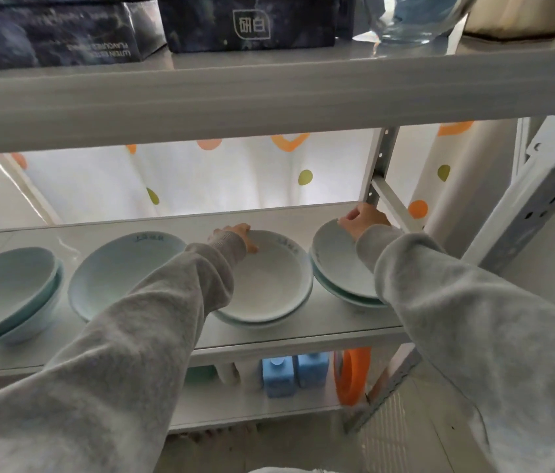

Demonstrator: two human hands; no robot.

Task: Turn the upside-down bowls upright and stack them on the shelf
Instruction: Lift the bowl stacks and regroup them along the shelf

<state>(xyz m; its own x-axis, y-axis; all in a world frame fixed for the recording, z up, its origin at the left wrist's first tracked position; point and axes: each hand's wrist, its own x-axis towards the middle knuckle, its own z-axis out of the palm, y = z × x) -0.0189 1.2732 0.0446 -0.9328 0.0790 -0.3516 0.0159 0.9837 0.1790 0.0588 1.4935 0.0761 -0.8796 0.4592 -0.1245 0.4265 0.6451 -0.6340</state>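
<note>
Several pale blue-white bowls stand upright on the middle shelf (344,331). At the far left is a stack of two bowls (6,291). Beside it stands a single bowl (115,271), partly hidden by my left sleeve. My left hand (235,235) grips the far rim of the middle stack of bowls (269,285). My right hand (363,220) holds the far rim of the top bowl of the right stack (337,264), which is tilted toward me above the bowl under it.
The upper shelf (269,93) hangs low over the bowls, carrying dark boxes (249,22) and a glass vessel (409,18). A metal upright (376,172) stands just behind my right hand. Blue bottles (279,375) and an orange ring (351,377) sit on the lower shelf.
</note>
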